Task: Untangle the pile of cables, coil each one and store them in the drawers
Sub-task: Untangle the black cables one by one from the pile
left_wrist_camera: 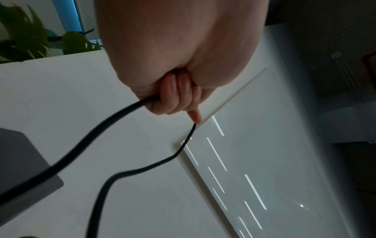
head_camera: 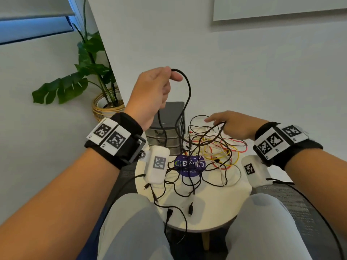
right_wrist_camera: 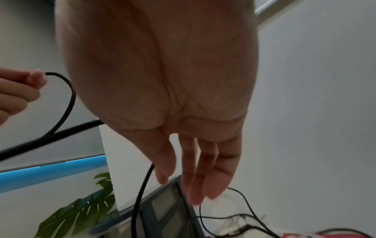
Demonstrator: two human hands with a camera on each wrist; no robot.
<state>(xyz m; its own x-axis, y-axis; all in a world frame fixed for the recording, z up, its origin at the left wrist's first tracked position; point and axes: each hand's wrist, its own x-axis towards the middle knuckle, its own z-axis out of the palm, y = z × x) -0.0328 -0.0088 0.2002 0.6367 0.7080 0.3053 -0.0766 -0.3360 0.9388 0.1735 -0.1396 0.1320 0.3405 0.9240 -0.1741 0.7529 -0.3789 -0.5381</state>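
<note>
We see a thick black cable (head_camera: 188, 91) lifted in a tall loop above a tangled pile of black, white, red and yellow cables (head_camera: 210, 152) on the round white counter (head_camera: 216, 207), just beside a small dark drawer unit (head_camera: 169, 128), drawers closed.

Two hands (head_camera: 152, 94), one drawer unit (head_camera: 169, 132), one round table (head_camera: 216, 209), one plant (head_camera: 88, 72).
</note>
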